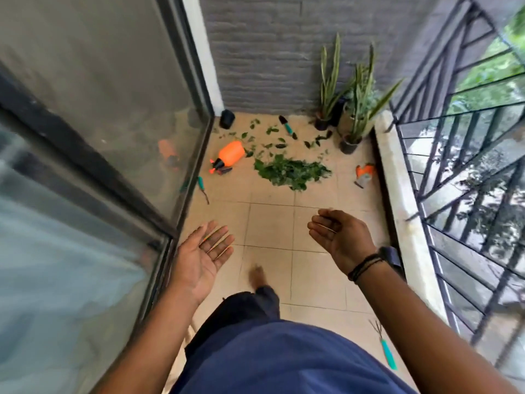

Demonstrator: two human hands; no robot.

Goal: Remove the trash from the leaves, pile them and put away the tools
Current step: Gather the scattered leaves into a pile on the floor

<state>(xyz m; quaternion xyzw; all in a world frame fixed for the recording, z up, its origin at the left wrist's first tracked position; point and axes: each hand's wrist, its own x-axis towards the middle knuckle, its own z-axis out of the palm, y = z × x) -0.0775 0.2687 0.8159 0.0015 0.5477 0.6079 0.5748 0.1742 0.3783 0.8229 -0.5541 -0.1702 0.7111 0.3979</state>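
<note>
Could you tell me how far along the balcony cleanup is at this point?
Partly done: a leaf pile sits mid-floor. Both hands, left and right, are empty. Left: scattered leaves beyond it, plus orange sprayer, trowel, gloves and hand rake still out.

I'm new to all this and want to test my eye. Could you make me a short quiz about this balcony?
1. True or false: the orange plastic spray bottle stands upright.
2. What lies nearest the pile of green leaves? A) orange-and-grey glove B) teal-handled black trowel C) teal-handled hand rake
3. Fill in: the left hand and the right hand hold ____.

Key: 1 false, it lies on its side on the beige tiled floor. 2 A. 3 nothing; both are open, palms up.
</note>
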